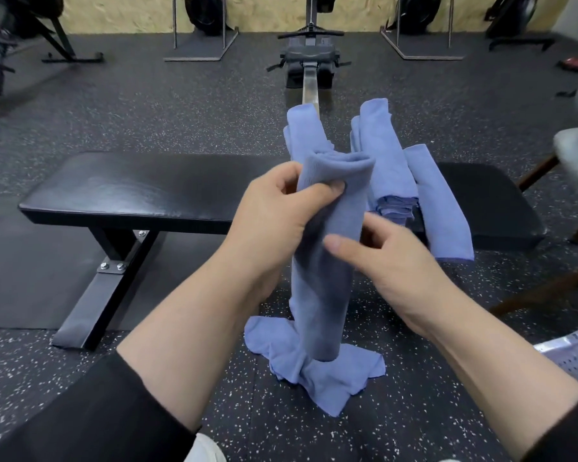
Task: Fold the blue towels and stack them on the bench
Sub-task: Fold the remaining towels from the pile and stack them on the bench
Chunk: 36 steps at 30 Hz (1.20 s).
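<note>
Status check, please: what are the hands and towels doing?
Left hand grips hanging towel; right hand touches it. Folded stack on bench. Nothing blocking.

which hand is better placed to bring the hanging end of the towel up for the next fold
Right hand: it sits lower on the held towel, nearer the hanging end, fingers loose. The left hand already grips the top.

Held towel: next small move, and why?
Probably fold it in half. The left hand pinches the top of the held towel, which hangs as a long narrow strip; the right hand touches its middle. The folded stack already lies on the bench, and a loose towel waits on the floor.
</note>
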### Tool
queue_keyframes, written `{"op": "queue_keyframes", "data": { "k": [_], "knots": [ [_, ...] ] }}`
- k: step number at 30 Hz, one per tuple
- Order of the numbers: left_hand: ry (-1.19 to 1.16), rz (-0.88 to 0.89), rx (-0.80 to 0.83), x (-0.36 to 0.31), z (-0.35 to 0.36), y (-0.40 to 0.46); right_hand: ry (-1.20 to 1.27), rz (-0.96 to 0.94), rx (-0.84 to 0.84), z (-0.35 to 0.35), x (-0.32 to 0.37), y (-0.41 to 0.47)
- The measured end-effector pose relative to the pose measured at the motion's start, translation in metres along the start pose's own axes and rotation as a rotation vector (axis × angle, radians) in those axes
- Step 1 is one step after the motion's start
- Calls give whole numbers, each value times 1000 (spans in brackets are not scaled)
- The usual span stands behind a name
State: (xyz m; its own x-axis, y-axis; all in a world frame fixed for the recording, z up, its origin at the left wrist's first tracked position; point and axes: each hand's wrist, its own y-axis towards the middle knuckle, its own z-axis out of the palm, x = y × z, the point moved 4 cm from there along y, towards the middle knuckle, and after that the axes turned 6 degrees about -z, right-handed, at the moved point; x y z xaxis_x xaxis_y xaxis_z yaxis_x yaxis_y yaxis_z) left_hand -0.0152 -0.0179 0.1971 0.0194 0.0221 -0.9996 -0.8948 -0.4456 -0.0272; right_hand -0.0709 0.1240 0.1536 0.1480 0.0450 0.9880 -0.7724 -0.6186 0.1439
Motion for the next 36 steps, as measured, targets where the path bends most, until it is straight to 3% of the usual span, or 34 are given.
{"op": "queue_keyframes", "data": {
  "k": [9,20,27,32,36],
  "knots": [
    [-301,-16,-54,-24,-33,-1,-32,42,100,42,-2,-9],
    [-293,11,-72,-36,-68,-10,-12,100,145,65,-4,-23],
    [-337,-13,-172,-39,-96,-10,-28,161,233,83,-14,-44],
    [-390,-71,-254,-31,-114,8,-82,158,175,87,-23,-47],
    [-364,-139,-278,-20,-122,36,-57,260,132,86,-36,-50]
  ]
}}
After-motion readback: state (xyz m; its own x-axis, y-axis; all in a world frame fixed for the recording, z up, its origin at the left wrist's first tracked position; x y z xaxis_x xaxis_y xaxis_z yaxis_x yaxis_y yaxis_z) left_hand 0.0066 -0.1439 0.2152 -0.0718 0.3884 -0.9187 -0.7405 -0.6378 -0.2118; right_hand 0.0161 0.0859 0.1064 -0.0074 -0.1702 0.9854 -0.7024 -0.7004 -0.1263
